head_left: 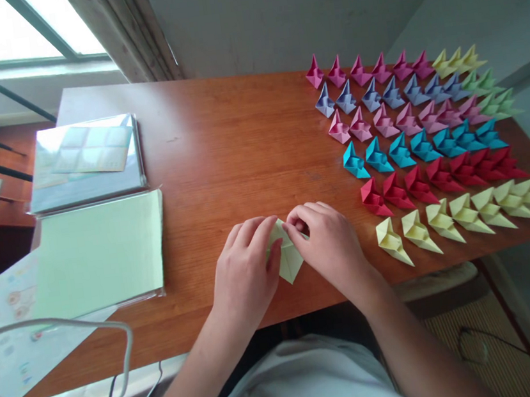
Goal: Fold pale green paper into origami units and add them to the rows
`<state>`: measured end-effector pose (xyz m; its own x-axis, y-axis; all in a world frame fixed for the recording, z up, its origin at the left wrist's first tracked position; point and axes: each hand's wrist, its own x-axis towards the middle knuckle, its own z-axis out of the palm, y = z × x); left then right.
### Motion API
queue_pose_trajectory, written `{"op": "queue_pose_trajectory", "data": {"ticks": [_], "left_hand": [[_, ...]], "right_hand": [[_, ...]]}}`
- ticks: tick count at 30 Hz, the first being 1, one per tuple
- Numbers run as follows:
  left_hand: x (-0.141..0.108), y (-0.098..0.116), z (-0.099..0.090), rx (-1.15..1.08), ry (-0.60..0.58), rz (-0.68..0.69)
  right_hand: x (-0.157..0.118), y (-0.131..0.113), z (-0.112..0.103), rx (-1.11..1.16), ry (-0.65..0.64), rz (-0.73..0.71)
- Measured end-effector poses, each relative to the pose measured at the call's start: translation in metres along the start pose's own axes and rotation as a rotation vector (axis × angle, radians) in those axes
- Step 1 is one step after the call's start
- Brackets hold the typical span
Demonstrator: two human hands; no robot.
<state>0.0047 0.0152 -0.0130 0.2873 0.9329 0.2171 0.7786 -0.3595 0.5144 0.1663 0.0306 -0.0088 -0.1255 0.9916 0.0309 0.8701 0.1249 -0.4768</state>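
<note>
A pale yellow piece of folded origami paper (292,263) lies on the wooden table near its front edge, with crease lines on its face and a point toward me. My left hand (249,261) covers its left side, thumb and fingers pressed on the paper. At the upper right, my right hand (324,236) pinches the paper's edge between thumb and curled fingers. Both hands hide much of the outline. Just right of my right hand begins a row of pale yellow folded paper figures (391,241), each with pointed ends.
Rows of folded figures in red (373,197), blue (353,159), pink, lavender and magenta fill the table's right side. At left lie a pack of light green paper (102,254) and a plastic-wrapped pack (86,159). A white cable (130,350) loops at lower left.
</note>
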Motion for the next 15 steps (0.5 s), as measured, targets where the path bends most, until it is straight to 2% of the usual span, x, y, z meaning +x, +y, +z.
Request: {"op": "queue_pose_trajectory", "data": {"ticks": [3,6,10,15], "left_hand": [[-0.003,0.005,-0.003,0.075,-0.015,0.031],[-0.010,0.014,-0.010,0.219,-0.024,0.119],[-0.023,0.028,-0.015,0.287,-0.121,0.207],[-0.031,0.033,-0.012,0.328,-0.236,0.216]], "right_hand": [[0.000,-0.001,0.000,-0.028,0.009,-0.004],[0.000,-0.003,0.000,-0.043,0.015,-0.002],[0.000,-0.004,0.000,-0.057,0.007,0.008],[0.001,-0.004,-0.001,-0.059,0.002,0.014]]}}
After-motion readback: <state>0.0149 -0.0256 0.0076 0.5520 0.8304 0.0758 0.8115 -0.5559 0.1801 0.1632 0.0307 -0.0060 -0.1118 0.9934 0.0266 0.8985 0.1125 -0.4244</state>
